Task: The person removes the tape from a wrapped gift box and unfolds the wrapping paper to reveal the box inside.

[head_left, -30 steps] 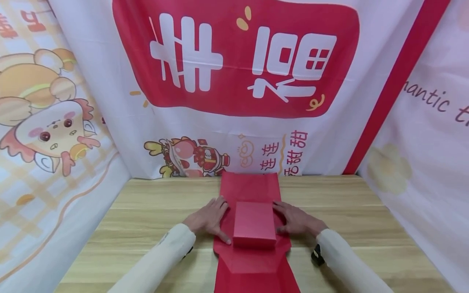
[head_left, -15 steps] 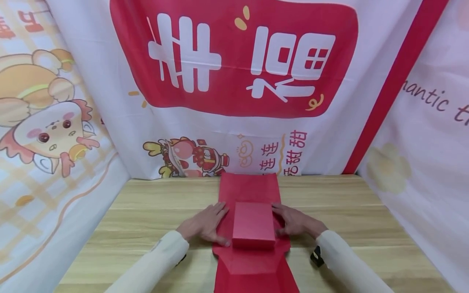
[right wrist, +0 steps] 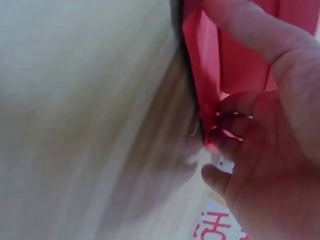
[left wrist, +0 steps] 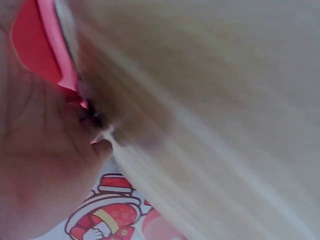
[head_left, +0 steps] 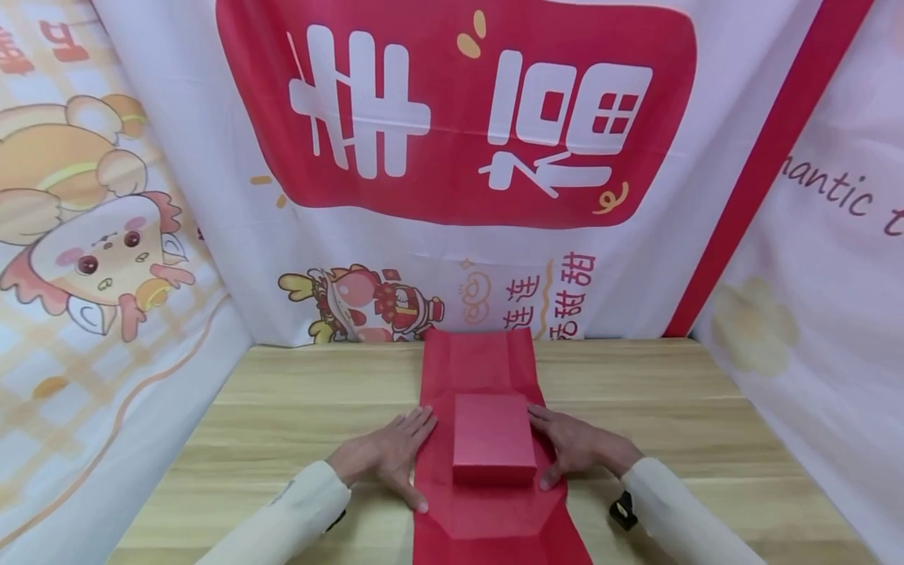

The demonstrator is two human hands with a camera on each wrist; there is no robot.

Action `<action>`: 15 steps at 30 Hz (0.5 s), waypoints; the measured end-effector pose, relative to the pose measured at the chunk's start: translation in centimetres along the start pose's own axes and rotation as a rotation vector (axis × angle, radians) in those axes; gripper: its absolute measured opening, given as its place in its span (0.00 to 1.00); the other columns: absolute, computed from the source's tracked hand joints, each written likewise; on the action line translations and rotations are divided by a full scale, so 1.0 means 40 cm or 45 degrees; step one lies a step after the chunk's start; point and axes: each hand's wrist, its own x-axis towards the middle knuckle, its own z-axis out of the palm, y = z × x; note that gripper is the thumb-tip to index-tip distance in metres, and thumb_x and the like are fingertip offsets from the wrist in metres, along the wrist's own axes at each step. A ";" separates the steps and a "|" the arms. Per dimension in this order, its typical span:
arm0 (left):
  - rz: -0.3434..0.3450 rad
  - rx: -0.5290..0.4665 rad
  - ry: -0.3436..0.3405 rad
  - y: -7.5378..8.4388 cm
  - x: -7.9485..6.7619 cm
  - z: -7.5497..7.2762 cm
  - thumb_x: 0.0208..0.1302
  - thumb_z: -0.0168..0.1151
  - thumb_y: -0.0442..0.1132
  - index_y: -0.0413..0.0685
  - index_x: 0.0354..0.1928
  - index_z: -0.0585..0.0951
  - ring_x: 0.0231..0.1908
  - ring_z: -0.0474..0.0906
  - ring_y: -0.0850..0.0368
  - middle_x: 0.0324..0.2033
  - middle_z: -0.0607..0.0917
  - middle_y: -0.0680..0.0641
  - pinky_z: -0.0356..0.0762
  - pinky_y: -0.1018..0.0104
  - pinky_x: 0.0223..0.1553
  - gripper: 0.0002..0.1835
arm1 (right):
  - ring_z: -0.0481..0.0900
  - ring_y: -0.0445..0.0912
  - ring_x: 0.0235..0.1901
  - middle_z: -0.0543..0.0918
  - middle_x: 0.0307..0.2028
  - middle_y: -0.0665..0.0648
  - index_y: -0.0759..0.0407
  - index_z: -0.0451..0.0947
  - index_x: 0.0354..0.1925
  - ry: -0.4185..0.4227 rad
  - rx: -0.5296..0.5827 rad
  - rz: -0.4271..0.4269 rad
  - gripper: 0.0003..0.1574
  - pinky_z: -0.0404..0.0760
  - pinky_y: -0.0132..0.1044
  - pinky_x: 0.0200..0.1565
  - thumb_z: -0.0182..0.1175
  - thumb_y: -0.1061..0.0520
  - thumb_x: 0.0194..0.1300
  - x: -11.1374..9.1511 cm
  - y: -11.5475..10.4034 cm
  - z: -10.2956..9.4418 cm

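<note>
A red cardboard sheet (head_left: 480, 357), creased and with flaps, lies lengthwise on the table. On its middle sits a small closed-looking red box (head_left: 493, 430). My left hand (head_left: 391, 453) rests along the sheet's left edge, its fingers extended and its thumb on the nearer part of the sheet. On the other side my right hand (head_left: 575, 445) lies at the right edge, fingertips near the box's far right corner and thumb by its near right corner. In the right wrist view a red side flap (right wrist: 206, 60) stands between the thumb and the fingers. Neither hand curls round anything.
The wood-grain table (head_left: 311, 392) extends to both sides of the sheet. A printed white and red cloth (head_left: 452, 180) hangs behind its far edge, and the sheet's far end reaches close to it. More printed cloths hang left and right.
Both hands have slid a little nearer along the sheet's edges, the thumbs most. The rounded side corners have lost their outline, and the sides now look straighter. The box has shifted slightly nearer.
</note>
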 end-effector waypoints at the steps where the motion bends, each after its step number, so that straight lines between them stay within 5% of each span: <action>1: 0.002 -0.018 0.000 0.001 -0.004 0.001 0.39 0.66 0.79 0.39 0.77 0.47 0.78 0.40 0.42 0.78 0.46 0.38 0.47 0.47 0.78 0.73 | 0.55 0.57 0.74 0.55 0.76 0.57 0.56 0.53 0.76 0.001 0.015 -0.017 0.73 0.63 0.59 0.72 0.79 0.37 0.41 -0.005 0.001 -0.001; 8: 0.000 -0.019 0.015 -0.003 -0.006 0.013 0.32 0.68 0.81 0.42 0.78 0.44 0.78 0.37 0.43 0.78 0.43 0.39 0.45 0.44 0.78 0.78 | 0.35 0.62 0.77 0.38 0.79 0.61 0.58 0.41 0.78 -0.129 0.028 -0.002 0.85 0.40 0.66 0.75 0.77 0.29 0.37 -0.029 0.011 0.010; 15: -0.062 -0.052 -0.019 0.002 -0.009 0.011 0.26 0.73 0.78 0.44 0.78 0.43 0.78 0.34 0.40 0.78 0.40 0.37 0.42 0.42 0.78 0.81 | 0.26 0.59 0.77 0.31 0.79 0.61 0.55 0.35 0.78 -0.211 -0.138 0.091 0.97 0.37 0.63 0.77 0.73 0.17 0.23 -0.007 0.029 0.041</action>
